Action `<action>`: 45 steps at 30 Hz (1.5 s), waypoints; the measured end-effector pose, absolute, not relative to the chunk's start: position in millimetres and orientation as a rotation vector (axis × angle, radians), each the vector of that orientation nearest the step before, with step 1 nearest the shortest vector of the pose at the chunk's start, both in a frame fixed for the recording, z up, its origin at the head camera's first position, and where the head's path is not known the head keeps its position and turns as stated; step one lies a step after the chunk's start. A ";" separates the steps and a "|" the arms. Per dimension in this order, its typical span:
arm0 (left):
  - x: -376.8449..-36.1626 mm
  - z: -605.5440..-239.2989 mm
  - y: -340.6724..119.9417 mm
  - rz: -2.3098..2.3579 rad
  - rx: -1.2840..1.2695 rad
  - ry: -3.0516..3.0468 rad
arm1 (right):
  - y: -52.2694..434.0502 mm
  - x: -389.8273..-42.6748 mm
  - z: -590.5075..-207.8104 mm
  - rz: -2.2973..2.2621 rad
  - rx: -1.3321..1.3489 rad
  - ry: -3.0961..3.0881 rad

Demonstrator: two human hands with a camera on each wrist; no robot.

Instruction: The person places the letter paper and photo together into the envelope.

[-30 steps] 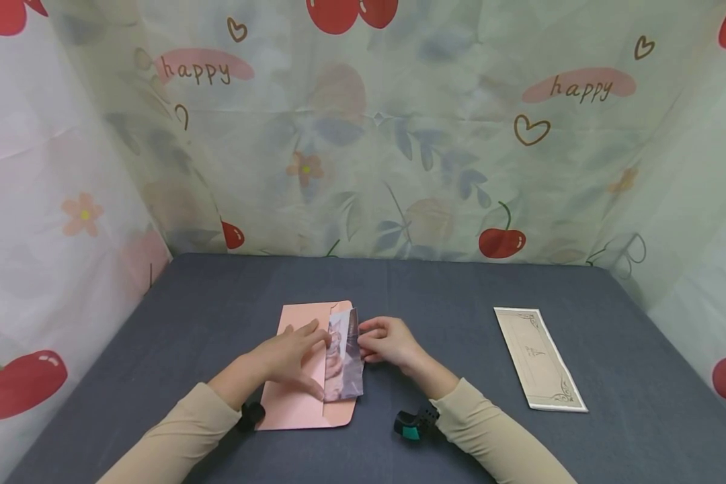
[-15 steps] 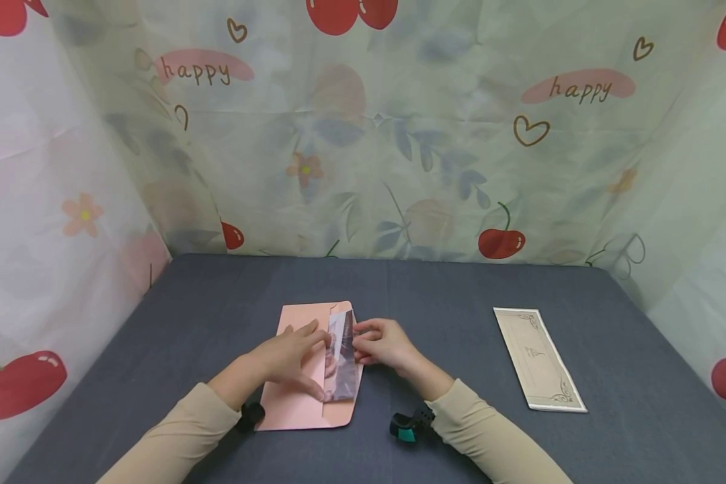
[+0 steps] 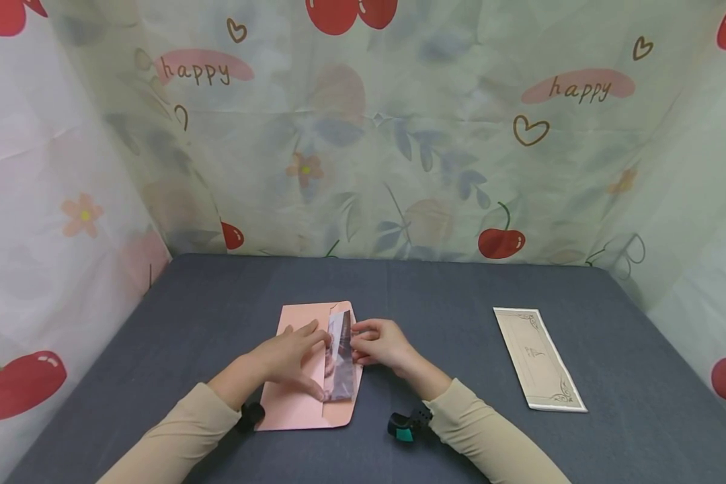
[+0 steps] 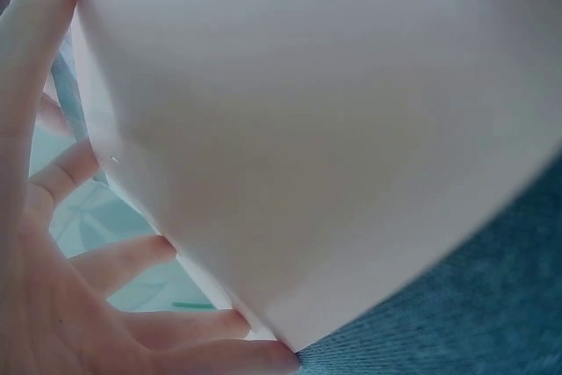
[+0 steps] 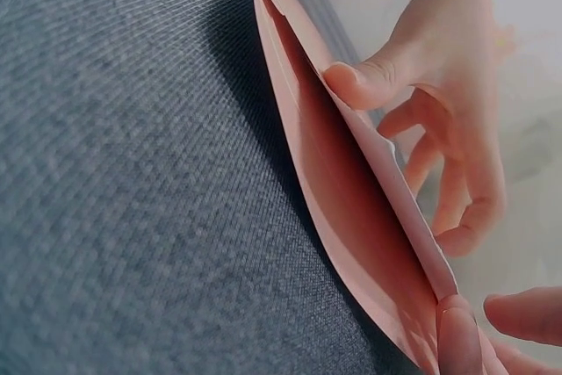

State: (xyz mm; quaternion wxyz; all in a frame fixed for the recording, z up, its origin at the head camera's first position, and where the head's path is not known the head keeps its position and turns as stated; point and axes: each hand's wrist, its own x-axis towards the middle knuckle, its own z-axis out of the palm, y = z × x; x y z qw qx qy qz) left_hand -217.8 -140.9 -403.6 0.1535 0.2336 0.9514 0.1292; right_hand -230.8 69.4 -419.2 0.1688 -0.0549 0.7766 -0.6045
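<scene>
Right now the biggest thing in view is the curtain point(image 3: 363, 134), a pale cloth printed with cherries, hearts and the word "happy", closing in the scene at the back and on both sides. Below it stretches the grey cloth-covered worktop point(image 3: 448, 289), running wide from left to right.

On that worktop, a little left of the middle, lies the pink envelope point(image 3: 293, 396), its open side turned to the right. Well apart from it, over to the right, a cream card point(image 3: 538, 359) with a decorated border lies flat on its own.

Down to the hands. The left hand point(image 3: 290, 356) rests on top of the envelope, fingers spread and pressing, and in the left wrist view they wrap round the envelope's point(image 4: 334, 129) edge. The right hand point(image 3: 380, 344) sits just beside the open side, fingers curled and pinching the folded photo point(image 3: 341, 359), which stands tilted at the mouth, partly inside, its lower part over the pink paper. From the right wrist view the envelope point(image 5: 351, 191) gapes open along its long edge, with a fingertip point(image 5: 360, 83) of the other hand on its upper flap.

Smallest of all, dark wrist cameras: one point(image 3: 251, 415) touching the envelope's near left corner, another point(image 3: 407, 425) with a teal tip on the worktop.
</scene>
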 end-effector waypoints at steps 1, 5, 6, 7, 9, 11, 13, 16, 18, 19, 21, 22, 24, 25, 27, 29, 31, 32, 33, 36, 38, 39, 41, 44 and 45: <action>-217.8 -403.6 -141.0 0.370 0.670 2.728 | 69.2 -230.8 -419.1 -1.718 -0.155 2.207; -218.0 -403.8 -141.2 0.370 0.671 2.729 | 68.5 -230.9 -419.3 -1.717 -0.159 2.198; -218.1 -403.8 -141.2 0.371 0.672 2.730 | 68.3 -231.0 -419.5 -1.714 -0.160 2.198; -218.2 -403.9 -141.1 0.370 0.675 2.731 | 68.1 -231.2 -419.6 -1.712 -0.161 2.198; -218.6 -404.1 -141.0 0.367 0.682 2.733 | 67.7 -231.5 -419.8 -1.704 -0.161 2.202; -219.2 -404.9 -140.9 0.362 0.686 2.734 | 67.2 -231.8 -419.9 -1.700 -0.166 2.207; -219.6 -405.3 -141.1 0.359 0.687 2.736 | 66.6 -231.8 -419.9 -1.695 -0.170 2.213; -219.2 -404.7 -141.5 0.365 0.684 2.734 | 65.7 -232.1 -420.3 -1.698 -0.174 2.210; -218.8 -403.8 -141.8 0.373 0.687 2.732 | 65.0 -232.1 -420.1 -1.699 -0.173 2.211; -218.4 -403.3 -141.9 0.377 0.691 2.730 | 64.6 -232.0 -419.8 -1.699 -0.176 2.212; -218.0 -402.6 -142.2 0.380 0.711 2.730 | 63.8 -232.0 -419.3 -1.697 -0.176 2.215; -217.6 -402.1 -142.2 0.382 0.716 2.728 | 63.3 -231.6 -418.8 -1.693 -0.178 2.219; -216.8 -401.1 -142.2 0.385 0.721 2.726 | 62.3 -230.9 -417.7 -1.686 -0.179 2.227; -216.6 -400.8 -142.2 0.385 0.720 2.725 | 61.8 -230.6 -417.2 -1.683 -0.179 2.229; -216.3 -400.9 -142.2 0.384 0.709 2.726 | 60.9 -230.1 -416.4 -1.681 -0.180 2.228; -216.2 -401.1 -141.9 0.385 0.680 2.725 | 60.2 -230.2 -416.2 -1.679 -0.179 2.226; -216.5 -401.8 -141.7 0.382 0.663 2.728 | 59.6 -230.4 -416.7 -1.682 -0.181 2.219; -216.5 -401.8 -141.5 0.381 0.655 2.729 | 59.2 -230.6 -417.2 -1.682 -0.182 2.215; -216.6 -402.1 -141.4 0.378 0.646 2.731 | 58.9 -230.9 -417.8 -1.684 -0.182 2.211; -216.8 -402.2 -141.0 0.380 0.638 2.733 | 58.1 -231.8 -419.9 -1.688 -0.181 2.197; -216.8 -402.1 -140.7 0.388 0.637 2.734 | 57.6 -232.3 -421.6 -1.694 -0.178 2.184; -217.0 -402.5 -140.7 0.391 0.637 2.735 | 57.3 -232.5 -422.2 -1.697 -0.177 2.178; -217.2 -403.0 -140.8 0.398 0.638 2.734 | 56.7 -232.8 -423.2 -1.701 -0.175 2.169; -217.8 -404.3 -141.0 0.401 0.637 2.734 | 55.9 -232.7 -423.8 -1.705 -0.182 2.166; -217.9 -404.6 -141.0 0.402 0.638 2.735 | 55.6 -232.6 -423.6 -1.704 -0.183 2.165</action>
